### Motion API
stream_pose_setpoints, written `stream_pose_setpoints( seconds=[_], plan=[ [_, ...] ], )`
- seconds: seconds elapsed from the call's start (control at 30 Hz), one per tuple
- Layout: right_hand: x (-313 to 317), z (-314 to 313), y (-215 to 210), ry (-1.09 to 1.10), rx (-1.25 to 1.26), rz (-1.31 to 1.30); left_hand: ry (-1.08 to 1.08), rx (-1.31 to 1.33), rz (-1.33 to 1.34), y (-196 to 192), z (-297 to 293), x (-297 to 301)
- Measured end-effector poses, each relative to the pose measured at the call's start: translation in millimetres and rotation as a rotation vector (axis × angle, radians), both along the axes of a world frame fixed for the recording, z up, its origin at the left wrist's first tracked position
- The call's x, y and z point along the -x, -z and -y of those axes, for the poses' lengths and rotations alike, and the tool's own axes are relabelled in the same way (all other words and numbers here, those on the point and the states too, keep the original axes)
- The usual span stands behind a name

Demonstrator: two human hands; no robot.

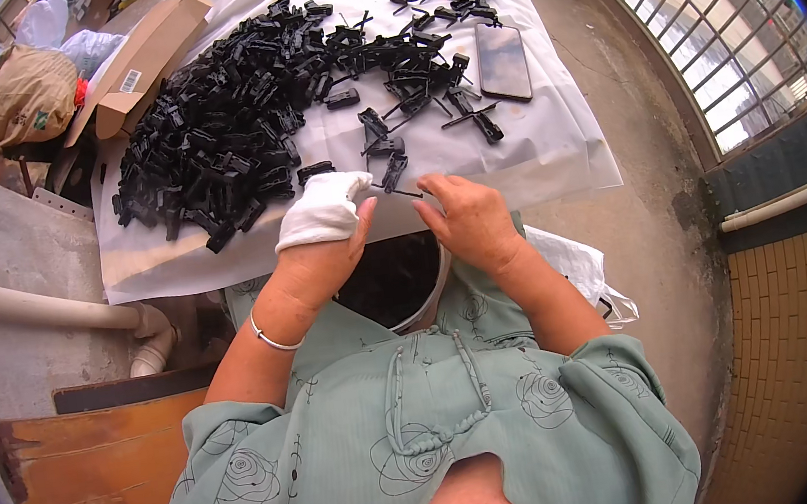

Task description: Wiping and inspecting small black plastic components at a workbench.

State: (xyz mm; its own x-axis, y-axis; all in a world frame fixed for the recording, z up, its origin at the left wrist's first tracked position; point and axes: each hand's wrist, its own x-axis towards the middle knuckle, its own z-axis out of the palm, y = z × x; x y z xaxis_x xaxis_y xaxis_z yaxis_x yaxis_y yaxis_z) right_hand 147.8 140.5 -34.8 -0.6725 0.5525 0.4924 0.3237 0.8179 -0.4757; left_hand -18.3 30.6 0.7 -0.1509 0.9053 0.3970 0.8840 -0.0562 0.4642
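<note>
Black part (394,169) and thin rod (398,191) are located near the front edge of the white-covered counter (557,147), between the hands. Left hand (319,217), white-gloved with bare thumb, angles inward, fingers curled beside the rod; whether it grips cannot be determined. Right hand (470,219) angles inward, thumb and forefinger pinching the rod's end. Below both, a pale-rimmed bucket (443,273) contains dark, indistinct contents (383,287).

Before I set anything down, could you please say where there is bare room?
On the white sheet, the front right corner below the phone is bare; the left is crowded by heaped black parts, with more beside the phone.
</note>
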Motion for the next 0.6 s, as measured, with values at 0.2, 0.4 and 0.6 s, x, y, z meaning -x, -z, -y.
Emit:
stream_pose_setpoints(
  seconds=[0.2,0.4,0.6],
  plan=[
    [4,7,-4,-0.155,-0.201,0.013,-0.016,-0.043,0.066,19,-28,-10],
    [12,13,-13,-0.097,0.408,-0.336,0.140,0.190,1.054,2,-15,-16],
    [24,7,-22,-0.182,0.794,-0.387,0.223,0.107,1.220,8,-3,-19]
  ],
)
